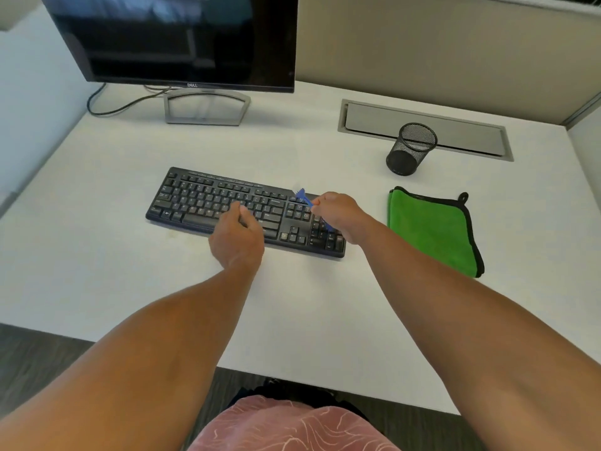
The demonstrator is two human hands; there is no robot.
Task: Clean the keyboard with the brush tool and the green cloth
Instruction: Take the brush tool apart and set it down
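Observation:
A black keyboard (208, 203) lies on the white desk (97, 271), slightly angled. My right hand (336, 216) hovers over the keyboard's number pad and grips a blue brush tool (301, 196), whose tip pokes out toward the top edge of the keys. My left hand (239, 236) rests over the keyboard's lower middle, near the space bar, fingers curled with nothing visible in them. A green cloth (429, 229) with black trim lies flat on the desk to the right of the keyboard, untouched.
A dark monitor (182, 40) on a silver stand (206, 107) sits behind the keyboard, its cable (107, 107) trailing left. A black mesh pen cup (410, 149) stands in front of a grey cable hatch (455, 125). Partition walls border the desk.

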